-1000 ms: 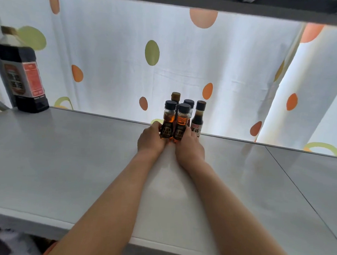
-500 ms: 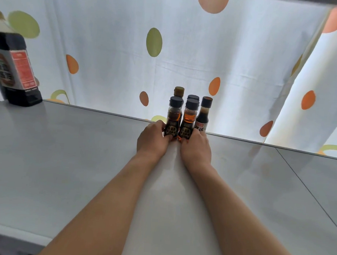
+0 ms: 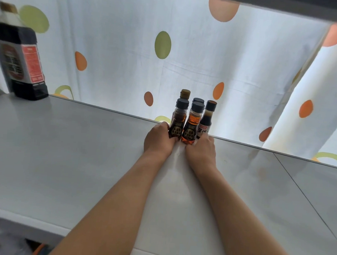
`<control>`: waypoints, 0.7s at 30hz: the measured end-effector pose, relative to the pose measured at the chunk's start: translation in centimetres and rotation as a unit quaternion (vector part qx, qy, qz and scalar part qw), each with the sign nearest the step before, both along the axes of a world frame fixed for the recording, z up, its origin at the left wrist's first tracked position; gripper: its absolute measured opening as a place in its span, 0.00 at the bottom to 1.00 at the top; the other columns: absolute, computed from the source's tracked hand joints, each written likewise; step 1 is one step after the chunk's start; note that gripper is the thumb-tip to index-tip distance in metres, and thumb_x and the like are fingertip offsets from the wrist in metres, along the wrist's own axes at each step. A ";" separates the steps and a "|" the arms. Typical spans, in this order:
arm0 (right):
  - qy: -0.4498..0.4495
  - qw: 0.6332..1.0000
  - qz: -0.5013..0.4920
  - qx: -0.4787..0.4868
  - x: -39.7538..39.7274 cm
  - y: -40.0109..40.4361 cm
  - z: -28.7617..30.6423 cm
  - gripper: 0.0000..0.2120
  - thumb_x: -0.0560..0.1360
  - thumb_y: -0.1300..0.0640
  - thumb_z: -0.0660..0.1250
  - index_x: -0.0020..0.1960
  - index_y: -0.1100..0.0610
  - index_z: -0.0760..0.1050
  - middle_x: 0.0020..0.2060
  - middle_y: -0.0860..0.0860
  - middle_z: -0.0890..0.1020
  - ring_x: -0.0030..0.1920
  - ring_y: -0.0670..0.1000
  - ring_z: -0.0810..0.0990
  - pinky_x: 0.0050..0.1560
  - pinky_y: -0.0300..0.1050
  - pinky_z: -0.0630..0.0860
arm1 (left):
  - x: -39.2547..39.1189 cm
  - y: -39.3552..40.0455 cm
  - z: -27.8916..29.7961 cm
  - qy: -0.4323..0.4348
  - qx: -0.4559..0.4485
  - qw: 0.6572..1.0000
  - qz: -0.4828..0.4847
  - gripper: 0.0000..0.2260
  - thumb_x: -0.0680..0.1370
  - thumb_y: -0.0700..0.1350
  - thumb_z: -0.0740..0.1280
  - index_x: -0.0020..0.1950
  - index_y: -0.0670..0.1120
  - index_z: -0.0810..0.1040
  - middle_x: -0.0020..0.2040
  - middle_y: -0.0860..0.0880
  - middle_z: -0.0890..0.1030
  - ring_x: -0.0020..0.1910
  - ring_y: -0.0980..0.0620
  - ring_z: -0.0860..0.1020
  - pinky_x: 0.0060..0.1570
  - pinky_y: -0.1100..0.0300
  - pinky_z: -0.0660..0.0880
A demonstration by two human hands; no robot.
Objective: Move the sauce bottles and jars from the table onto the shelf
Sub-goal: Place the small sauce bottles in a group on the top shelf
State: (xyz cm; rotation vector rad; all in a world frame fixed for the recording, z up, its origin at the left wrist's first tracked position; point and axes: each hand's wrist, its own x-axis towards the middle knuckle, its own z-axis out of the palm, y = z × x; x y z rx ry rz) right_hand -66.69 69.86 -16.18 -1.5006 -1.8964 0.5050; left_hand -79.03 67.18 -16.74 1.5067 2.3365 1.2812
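Grey shelf board (image 3: 67,160) seen from the head camera, with five small sauce bottles (image 3: 192,119) clustered upright at its back edge, toward twelve o'clock. Two front ones hold amber-brown liquid under dark caps; one at their three o'clock holds near-black sauce. The left hand (image 3: 159,139) curls around the front-left bottle's base, and the right hand (image 3: 200,150) wraps the cluster's right side. A large dark soy bottle (image 3: 20,57) stands at ten o'clock before a spotted curtain (image 3: 129,46).

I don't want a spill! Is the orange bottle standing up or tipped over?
Standing up. The orange bottle sits upright on the shelf, cap on top.
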 end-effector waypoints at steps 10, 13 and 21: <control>-0.180 0.984 -0.009 0.005 2.3 -3.5 0.6 0.17 0.79 0.55 0.58 0.63 0.64 0.71 0.62 0.60 0.73 0.63 0.60 0.72 0.63 0.51 0.68 | 1.9 -1.8 0.1 0.087 -0.040 0.995 0.031 0.11 0.78 0.40 0.64 0.58 0.38 0.76 0.57 0.40 0.76 0.57 0.41 0.75 0.53 0.53 0.73; -0.196 0.980 0.036 -0.009 3.1 -6.2 0.7 0.16 0.80 0.56 0.55 0.60 0.64 0.73 0.59 0.60 0.75 0.61 0.60 0.74 0.61 0.52 0.70 | 2.8 -4.4 0.4 0.194 -0.103 0.975 0.006 0.13 0.80 0.39 0.57 0.61 0.41 0.76 0.59 0.42 0.77 0.59 0.43 0.74 0.55 0.52 0.71; -0.256 0.958 0.131 -0.018 7.6 -11.3 0.0 0.25 0.82 0.51 0.47 0.73 0.62 0.64 0.73 0.61 0.66 0.74 0.59 0.63 0.75 0.54 0.57 | 7.0 -14.5 -0.5 0.206 -0.174 0.963 -0.029 0.14 0.82 0.42 0.53 0.58 0.41 0.76 0.60 0.41 0.77 0.59 0.41 0.75 0.58 0.51 0.71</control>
